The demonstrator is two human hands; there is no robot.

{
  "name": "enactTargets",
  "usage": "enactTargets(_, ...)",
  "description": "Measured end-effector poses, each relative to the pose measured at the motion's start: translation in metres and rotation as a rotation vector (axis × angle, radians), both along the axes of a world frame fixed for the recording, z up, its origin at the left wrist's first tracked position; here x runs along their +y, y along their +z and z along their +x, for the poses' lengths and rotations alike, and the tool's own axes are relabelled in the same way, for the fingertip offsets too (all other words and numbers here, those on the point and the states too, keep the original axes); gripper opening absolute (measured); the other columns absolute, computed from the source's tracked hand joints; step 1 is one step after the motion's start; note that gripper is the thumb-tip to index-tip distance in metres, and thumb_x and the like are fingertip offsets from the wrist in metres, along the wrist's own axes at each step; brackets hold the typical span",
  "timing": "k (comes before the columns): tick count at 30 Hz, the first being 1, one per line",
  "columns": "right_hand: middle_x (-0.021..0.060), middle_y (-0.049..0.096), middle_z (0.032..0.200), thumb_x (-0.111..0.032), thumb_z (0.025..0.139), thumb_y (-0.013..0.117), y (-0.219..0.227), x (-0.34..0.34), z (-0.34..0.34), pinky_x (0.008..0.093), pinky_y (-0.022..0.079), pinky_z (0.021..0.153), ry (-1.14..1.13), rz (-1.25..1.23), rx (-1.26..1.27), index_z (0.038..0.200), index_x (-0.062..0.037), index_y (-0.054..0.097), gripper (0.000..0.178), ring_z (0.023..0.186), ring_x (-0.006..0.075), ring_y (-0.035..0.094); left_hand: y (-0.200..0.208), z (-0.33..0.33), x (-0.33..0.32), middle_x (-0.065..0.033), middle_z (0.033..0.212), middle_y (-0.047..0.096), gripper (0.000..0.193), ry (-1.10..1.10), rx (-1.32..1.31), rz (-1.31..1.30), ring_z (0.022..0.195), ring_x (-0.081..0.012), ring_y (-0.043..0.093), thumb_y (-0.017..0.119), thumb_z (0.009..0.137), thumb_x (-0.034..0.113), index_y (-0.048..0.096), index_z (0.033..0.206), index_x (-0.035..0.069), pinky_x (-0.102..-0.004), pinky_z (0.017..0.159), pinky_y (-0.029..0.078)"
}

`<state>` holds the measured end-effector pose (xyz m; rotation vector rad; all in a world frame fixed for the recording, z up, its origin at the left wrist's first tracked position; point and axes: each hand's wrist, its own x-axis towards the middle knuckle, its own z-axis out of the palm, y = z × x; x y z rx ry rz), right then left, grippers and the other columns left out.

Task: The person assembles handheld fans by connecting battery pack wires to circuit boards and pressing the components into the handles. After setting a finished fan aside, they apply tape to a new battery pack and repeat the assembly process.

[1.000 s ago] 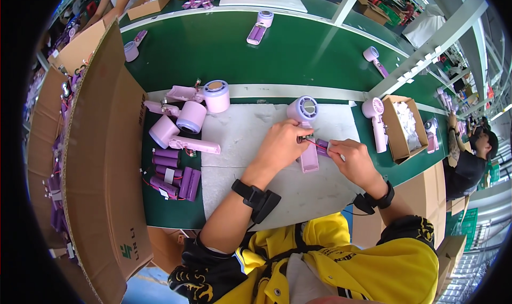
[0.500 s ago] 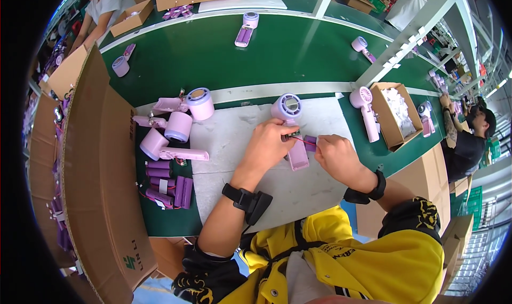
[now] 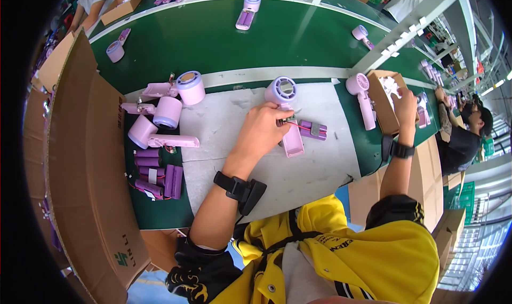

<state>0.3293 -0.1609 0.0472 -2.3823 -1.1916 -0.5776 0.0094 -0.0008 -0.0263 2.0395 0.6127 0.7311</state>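
Observation:
On the white sheet, a lilac handheld fan (image 3: 281, 92) lies with its handle casing (image 3: 293, 143) open. My left hand (image 3: 261, 127) is closed on the fan where the head meets the handle, pinching near a small green circuit board. A red wire runs from there to a purple battery pack (image 3: 313, 130), which lies beside the casing. Over at the right, my right hand (image 3: 407, 107) is at a cardboard box (image 3: 385, 109) of small white pieces (image 3: 391, 87). Its fingers are bent together among the pieces; what they grip is too small to make out.
Several lilac fan bodies (image 3: 168, 112) and purple battery packs (image 3: 173, 182) lie left, beside a tall carton (image 3: 88, 160). Another fan (image 3: 364, 101) lies near the white-piece box. More fans (image 3: 246, 13) sit on the green surface behind a pale rail. A person works far right.
My right hand has left the wire and battery pack and moved right to the box of white pieces. The left hand keeps its grip on the fan. The whole view has shifted slightly.

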Motion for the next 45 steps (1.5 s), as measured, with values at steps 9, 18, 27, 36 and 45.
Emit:
enactTargets(9, 0.0092, 0.058, 0.116, -0.010, 0.073, 0.079, -0.043, 0.034, -0.125, 0.0307, 0.046, 0.088, 0.878, -0.367, 0.327, 0.124, -0.0052, 0.058, 0.056, 0.100, 0.0156, 0.055, -0.001, -0.002, 0.000, -0.0145, 0.097, 0.070, 0.032, -0.001, -0.026, 0.018, 0.077, -0.0240, 0.068, 0.073, 0.074, 0.004, 0.073, 0.106, 0.007, -0.0314, 0.072, 0.055)
enactTargets(18, 0.0058, 0.055, 0.113, -0.013, 0.068, 0.082, -0.027, 0.042, -0.124, 0.0298, 0.046, 0.088, 0.929, -0.486, 1.225, 0.131, -0.0053, 0.051, 0.070, 0.099, 0.0189, 0.056, 0.003, -0.002, -0.001, -0.0157, 0.096, 0.070, 0.031, -0.013, 0.005, 0.030, 0.076, -0.0261, 0.068, 0.072, 0.075, 0.003, 0.072, 0.106, 0.005, -0.0327, 0.071, 0.054)
enactTargets(27, 0.0170, 0.051, 0.134, -0.018, 0.072, 0.081, -0.032, 0.025, -0.111, 0.0329, 0.052, 0.089, 0.884, -0.081, 1.969, 0.138, 0.0022, 0.042, 0.079, 0.110, 0.0317, 0.060, 0.004, 0.000, -0.001, -0.0174, 0.097, 0.070, 0.027, -0.023, -0.019, 0.015, 0.079, -0.0290, 0.070, 0.068, 0.080, 0.004, 0.072, 0.106, 0.004, -0.0331, 0.072, 0.055)
enactTargets(36, 0.0221, 0.052, 0.133, -0.044, 0.080, 0.076, -0.044, 0.030, -0.127, 0.0376, 0.053, 0.096, 0.885, 0.180, 2.045, 0.143, 0.0083, 0.029, 0.095, 0.113, 0.0372, 0.060, 0.008, 0.000, -0.003, -0.0173, 0.099, 0.070, 0.027, -0.033, -0.005, -0.026, 0.081, -0.0293, 0.070, 0.068, 0.081, 0.003, 0.071, 0.107, 0.003, -0.0331, 0.075, 0.055)
enactTargets(45, 0.0218, 0.055, 0.130, -0.059, 0.081, 0.070, -0.046, 0.030, -0.112, 0.0360, 0.049, 0.097, 0.938, 0.056, 1.842, 0.139, 0.0141, 0.036, 0.099, 0.109, 0.0304, 0.062, 0.010, 0.000, -0.005, -0.0185, 0.100, 0.069, 0.027, -0.036, 0.005, 0.000, 0.082, -0.0303, 0.070, 0.067, 0.080, 0.002, 0.070, 0.108, 0.003, -0.0335, 0.074, 0.055)
